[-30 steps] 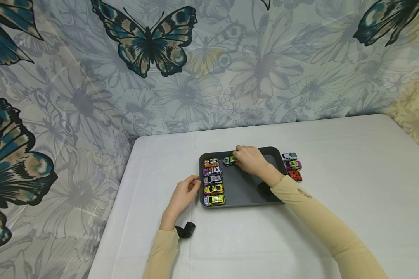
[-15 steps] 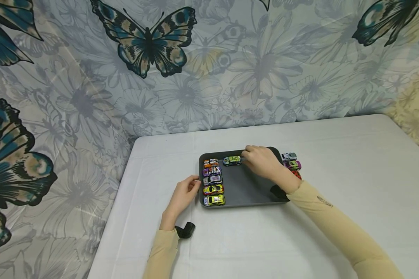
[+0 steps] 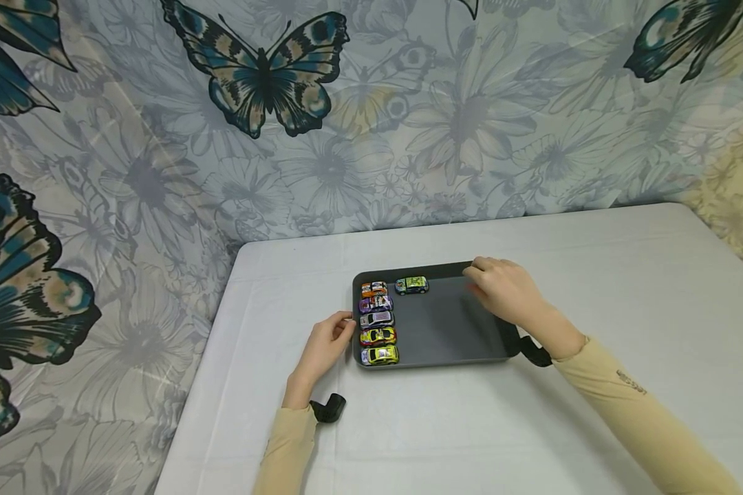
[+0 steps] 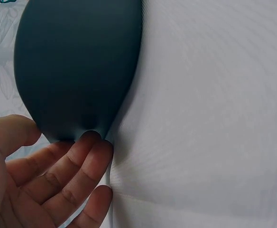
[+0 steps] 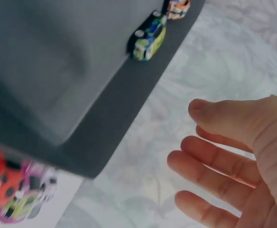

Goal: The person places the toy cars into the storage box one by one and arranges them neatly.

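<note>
Tray, dark (image 3: 452, 330): one. Toy cars inside it, six: one orange car (image 3: 373, 289), one purple car (image 3: 376, 304), one striped silver car (image 3: 377, 320), one yellow-and-red car (image 3: 378, 336), one yellow-green car (image 3: 380, 355), one green car (image 3: 411, 285). Toy cars outside: one red spotted car (image 5: 1, 183), plus a blurred cluster, number uncertain. Hands, two: left hand (image 3: 325, 347), right hand (image 3: 508, 289). Black wrist devices (image 3: 328, 408) (image 3: 535, 353): two. Beige sleeves (image 3: 287, 447) (image 3: 638, 412): two. White-covered table (image 3: 408, 433): one. Large coloured butterflies (image 3: 263, 75) (image 3: 25, 316) (image 3: 12, 55) (image 3: 693, 38): four, three cropped.
</note>
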`<move>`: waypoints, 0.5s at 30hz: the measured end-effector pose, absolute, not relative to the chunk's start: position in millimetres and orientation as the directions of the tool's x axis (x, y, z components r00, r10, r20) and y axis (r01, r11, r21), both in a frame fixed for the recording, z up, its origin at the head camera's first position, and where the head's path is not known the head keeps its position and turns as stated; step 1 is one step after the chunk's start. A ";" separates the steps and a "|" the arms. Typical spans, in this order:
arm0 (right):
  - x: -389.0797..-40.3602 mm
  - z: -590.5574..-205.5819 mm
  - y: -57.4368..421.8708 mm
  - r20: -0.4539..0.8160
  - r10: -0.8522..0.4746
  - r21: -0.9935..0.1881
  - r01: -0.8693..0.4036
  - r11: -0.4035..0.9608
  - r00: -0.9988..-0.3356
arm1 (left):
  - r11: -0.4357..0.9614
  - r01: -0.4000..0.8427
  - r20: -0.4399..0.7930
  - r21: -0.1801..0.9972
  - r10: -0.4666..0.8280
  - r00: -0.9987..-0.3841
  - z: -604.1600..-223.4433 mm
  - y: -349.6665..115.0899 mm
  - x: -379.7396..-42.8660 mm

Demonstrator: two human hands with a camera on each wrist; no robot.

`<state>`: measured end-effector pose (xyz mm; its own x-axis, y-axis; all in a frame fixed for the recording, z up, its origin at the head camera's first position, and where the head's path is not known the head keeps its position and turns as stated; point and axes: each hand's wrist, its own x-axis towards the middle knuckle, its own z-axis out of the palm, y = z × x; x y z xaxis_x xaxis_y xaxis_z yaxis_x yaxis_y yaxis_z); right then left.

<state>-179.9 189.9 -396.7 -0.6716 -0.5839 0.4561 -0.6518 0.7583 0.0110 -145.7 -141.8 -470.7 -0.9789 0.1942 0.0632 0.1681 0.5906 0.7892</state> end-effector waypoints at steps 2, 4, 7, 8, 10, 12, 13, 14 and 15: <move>-177.4 -397.0 196.7 0.459 -0.577 0.007 -0.647 0.763 -0.675 | 0.591 0.162 0.059 0.790 0.190 -0.980 -470.8 -141.8 -145.8; -174.8 -397.1 202.8 0.460 -0.569 -0.001 -0.642 0.767 -0.681 | 0.592 0.165 0.060 0.789 0.192 -0.980 -470.9 -141.7 -145.8; -171.0 -397.6 211.3 0.463 -0.555 -0.008 -0.630 0.776 -0.690 | 0.592 0.162 0.057 0.789 0.192 -0.980 -471.4 -141.8 -146.0; -169.6 -397.6 213.9 0.465 -0.550 -0.011 -0.626 0.780 -0.693 | 0.591 0.161 0.057 0.790 0.192 -0.980 -471.4 -141.8 -146.0; -167.3 -398.1 218.8 0.467 -0.544 -0.012 -0.621 0.784 -0.697 | 0.591 0.162 0.058 0.791 0.190 -0.980 -471.3 -141.7 -145.8; -165.3 -398.8 223.3 0.465 -0.541 -0.015 -0.617 0.787 -0.701 | 0.588 0.159 0.058 0.793 0.187 -0.981 -470.8 -141.6 -145.7; -164.4 -399.2 225.4 0.461 -0.539 -0.018 -0.614 0.789 -0.705 | 0.587 0.161 0.060 0.793 0.187 -0.980 -470.7 -141.6 -145.6; -163.7 -399.8 227.5 0.457 -0.537 -0.021 -0.612 0.790 -0.709 | 0.587 0.166 0.065 0.793 0.191 -0.980 -470.7 -141.5 -145.6; -163.1 -400.4 229.4 0.451 -0.537 -0.022 -0.611 0.792 -0.713 | 0.586 0.172 0.069 0.792 0.195 -0.978 -470.7 -141.4 -145.5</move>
<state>-163.1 229.4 -400.4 -0.7128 -0.5371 0.4510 -0.6105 0.7917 -0.0220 -145.5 -141.4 -470.7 -0.9785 0.1945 0.0688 0.1723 0.5863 0.7916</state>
